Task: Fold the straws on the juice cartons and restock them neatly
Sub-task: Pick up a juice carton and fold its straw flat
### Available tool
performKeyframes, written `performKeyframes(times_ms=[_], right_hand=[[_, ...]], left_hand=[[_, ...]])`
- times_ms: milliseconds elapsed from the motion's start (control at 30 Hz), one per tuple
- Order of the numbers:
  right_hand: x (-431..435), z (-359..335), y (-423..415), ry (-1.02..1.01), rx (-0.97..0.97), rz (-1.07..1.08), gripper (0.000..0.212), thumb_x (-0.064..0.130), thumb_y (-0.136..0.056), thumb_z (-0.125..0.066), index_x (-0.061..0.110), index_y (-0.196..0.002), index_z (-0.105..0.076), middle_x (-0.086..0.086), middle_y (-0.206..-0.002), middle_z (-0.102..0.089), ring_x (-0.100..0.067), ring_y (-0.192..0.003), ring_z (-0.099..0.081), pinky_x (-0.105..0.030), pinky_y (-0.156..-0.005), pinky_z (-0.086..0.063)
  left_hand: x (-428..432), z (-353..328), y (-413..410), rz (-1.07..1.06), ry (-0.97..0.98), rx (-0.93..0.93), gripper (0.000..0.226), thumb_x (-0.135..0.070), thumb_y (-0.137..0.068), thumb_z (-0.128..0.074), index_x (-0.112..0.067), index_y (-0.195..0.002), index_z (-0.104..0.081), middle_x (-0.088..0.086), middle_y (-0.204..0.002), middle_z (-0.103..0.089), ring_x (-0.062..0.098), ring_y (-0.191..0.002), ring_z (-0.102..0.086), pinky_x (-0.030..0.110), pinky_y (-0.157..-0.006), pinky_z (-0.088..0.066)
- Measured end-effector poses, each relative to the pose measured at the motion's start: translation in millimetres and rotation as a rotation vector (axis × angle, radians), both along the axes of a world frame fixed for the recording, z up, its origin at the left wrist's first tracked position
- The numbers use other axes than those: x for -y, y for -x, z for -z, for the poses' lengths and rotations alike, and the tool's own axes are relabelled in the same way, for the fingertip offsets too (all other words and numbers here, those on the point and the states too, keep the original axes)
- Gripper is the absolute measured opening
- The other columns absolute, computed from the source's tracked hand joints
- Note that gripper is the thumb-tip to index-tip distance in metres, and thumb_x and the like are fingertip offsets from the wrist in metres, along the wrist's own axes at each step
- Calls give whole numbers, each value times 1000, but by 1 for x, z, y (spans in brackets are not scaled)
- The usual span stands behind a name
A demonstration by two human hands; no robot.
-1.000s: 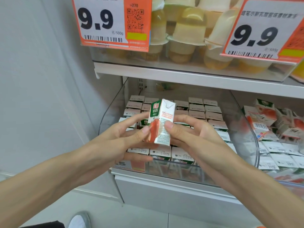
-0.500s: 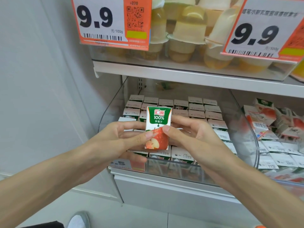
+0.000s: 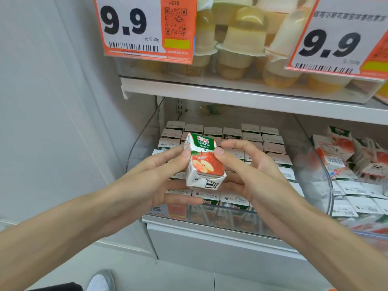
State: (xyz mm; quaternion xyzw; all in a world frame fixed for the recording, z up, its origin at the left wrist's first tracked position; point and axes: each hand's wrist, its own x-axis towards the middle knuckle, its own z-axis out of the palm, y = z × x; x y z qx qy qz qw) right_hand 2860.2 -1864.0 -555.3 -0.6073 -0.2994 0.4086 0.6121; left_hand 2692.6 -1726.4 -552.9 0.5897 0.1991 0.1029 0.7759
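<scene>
left hand (image 3: 155,175): my thumb's pinching the carton's (image 3: 202,162) left edge
right hand (image 3: 247,171): thumb pinches its right edge
carton: tipped back, just above the bin (image 3: 323,185)

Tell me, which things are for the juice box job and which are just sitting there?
For the job:
- apple juice carton, pinched by left hand and right hand
- rows of cartons
- clear bin holding them

Just there:
- jelly cups
- 9.9 price tags
- grey shoe
</scene>
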Motion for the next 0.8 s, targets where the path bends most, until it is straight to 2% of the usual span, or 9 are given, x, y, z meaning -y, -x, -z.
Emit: performKeyframes(times_ms=[67, 200, 267, 333, 467, 567, 667, 733, 800], right_hand=[[-1, 0, 0, 0, -13, 3, 35, 45, -89, -79, 37, -121, -67, -11, -103, -83, -28, -86, -80, -33, -76, -65], [-2, 2, -2, 5, -15, -24, 25, 42, -92, -77, 38, -116, -71, -10, -105, -83, -29, -88, -80, -38, -80, -66], [-3, 3, -3, 14, -46, -26, 25, 39, -93, -77, 31, -116, -70, -11, -105, -83, -30, -90, -80, -38, -82, -66], [-3, 4, -4, 8, -95, -28, 26, 35, -96, -74, 21, -117, -70, -12, -107, -82, -33, -97, -80, -44, -89, -65], [-4, 5, -1, 6, -125, -111, 25, 29, -106, -62, 13, -125, -69, -13, -111, -81, -31, -105, -79, -39, -88, -66], [-5, 3, 0, 6, -59, -175, 29, 36, -106, -60, 21, -123, -78, -6, -118, -80, -23, -112, -76, -36, -91, -63], [-3, -1, -3, -2, 72, -226, 39, 52, -101, -60, 29, -126, -78, 2, -122, -79, -15, -118, -72, -42, -109, -52], [-1, -1, -3, 12, 125, -241, 42, 55, -100, -62, 30, -131, -75, 3, -125, -78, -15, -122, -71, -46, -117, -42], [0, 1, -3, 27, 118, -240, 43, 56, -101, -63, 28, -131, -75, 1, -125, -79, -18, -122, -72, -47, -118, -41]], left_hand=[[0, 0, 0, -28, -13, -7, 58, -50, -90, -70, -38, -146, -59, 5, -131, -76, 29, -115, -76, 39, -83, -66], [-2, 2, 1, -38, -22, 18, 54, -46, -99, -71, -35, -149, -56, 6, -132, -76, 28, -117, -75, 34, -85, -65], [-5, 3, 1, -48, 2, 46, 47, -43, -100, -66, -30, -146, -62, 7, -132, -75, 28, -119, -75, 30, -90, -63], [-7, 4, 1, -21, -11, 67, 37, -38, -104, -61, -26, -137, -71, 7, -136, -74, 27, -123, -73, 29, -96, -60], [-4, 6, 3, 108, -42, 53, 38, -38, -107, -59, -27, -143, -67, 7, -141, -70, 26, -132, -67, 37, -104, -58], [1, 5, 3, 98, -44, 74, 34, -35, -106, -62, -28, -139, -69, 10, -136, -73, 30, -126, -71, 38, -100, -61], [3, 3, 3, 50, -96, 95, 33, -30, -105, -64, -31, -138, -70, 9, -132, -75, 30, -122, -73, 34, -98, -61], [5, 1, 3, 39, -125, 87, 34, -30, -104, -63, -31, -138, -69, 7, -131, -76, 28, -121, -74, 32, -97, -61], [7, -1, 3, 16, -150, 69, 35, -32, -102, -65, -34, -136, -71, 4, -128, -78, 27, -117, -76, 31, -94, -62]])
